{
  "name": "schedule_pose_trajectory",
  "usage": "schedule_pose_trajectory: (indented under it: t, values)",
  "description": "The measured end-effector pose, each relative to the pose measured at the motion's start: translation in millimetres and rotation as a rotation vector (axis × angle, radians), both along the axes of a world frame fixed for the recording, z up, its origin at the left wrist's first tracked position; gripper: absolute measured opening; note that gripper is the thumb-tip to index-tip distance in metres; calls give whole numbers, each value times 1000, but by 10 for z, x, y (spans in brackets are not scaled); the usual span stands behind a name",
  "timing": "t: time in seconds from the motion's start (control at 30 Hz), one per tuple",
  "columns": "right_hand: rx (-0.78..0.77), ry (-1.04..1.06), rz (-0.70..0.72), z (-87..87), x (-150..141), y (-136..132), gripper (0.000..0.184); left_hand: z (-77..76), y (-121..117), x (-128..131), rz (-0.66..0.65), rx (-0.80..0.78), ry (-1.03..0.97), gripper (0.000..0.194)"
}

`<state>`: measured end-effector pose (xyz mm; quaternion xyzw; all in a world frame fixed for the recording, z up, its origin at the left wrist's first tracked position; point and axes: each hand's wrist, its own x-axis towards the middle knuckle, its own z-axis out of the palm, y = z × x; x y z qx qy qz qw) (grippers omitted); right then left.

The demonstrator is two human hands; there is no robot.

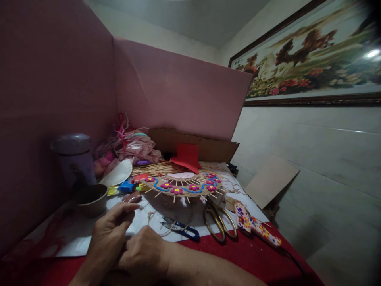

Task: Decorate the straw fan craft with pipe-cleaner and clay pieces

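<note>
My left hand is raised at the near left with its fingers loosely bent and apart, the index finger reaching to the right. Against its palm side my right hand is closed into a fist, knuckles up; anything inside it is hidden. Beyond the hands lies a semicircular woven piece with sticks poking out, decorated with pink clay flowers and a blue wavy clay line. A brown clay packet sits just past my left fingertips. Thread snips with dark blue handles lie to the right of my fists.
Gold-handled scissors and a flower-patterned glue gun lie to the right. At left stand a bowl and a lidded container. Behind are a paper plate, pink fabric, red paper and cardboard.
</note>
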<state>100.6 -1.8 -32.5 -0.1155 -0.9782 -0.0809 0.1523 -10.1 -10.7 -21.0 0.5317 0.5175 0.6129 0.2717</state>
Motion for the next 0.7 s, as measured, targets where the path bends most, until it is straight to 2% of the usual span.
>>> schedule_pose_trajectory:
  t: [0.23,0.33,0.43,0.5,0.57,0.63,0.7]
  values:
    - [-8,2,9,9,-20,13,34,94,-27,65,21,-54,-92,36]
    - [-26,-13,15,0,-30,19,37,226,-1,83,25,-33,-20,37]
    - [-62,-9,-8,-14,13,9,29,441,112,169,-21,42,77,32]
    - [-73,5,-12,-7,70,-8,21,616,253,286,-76,104,215,29]
    - [-65,13,-10,17,128,-29,24,788,458,440,-42,180,411,25]
    - [-53,20,-11,46,166,-44,28,926,734,610,-71,245,612,26]
    - [-39,27,-12,65,178,-49,27,1004,1066,771,-78,244,807,34]
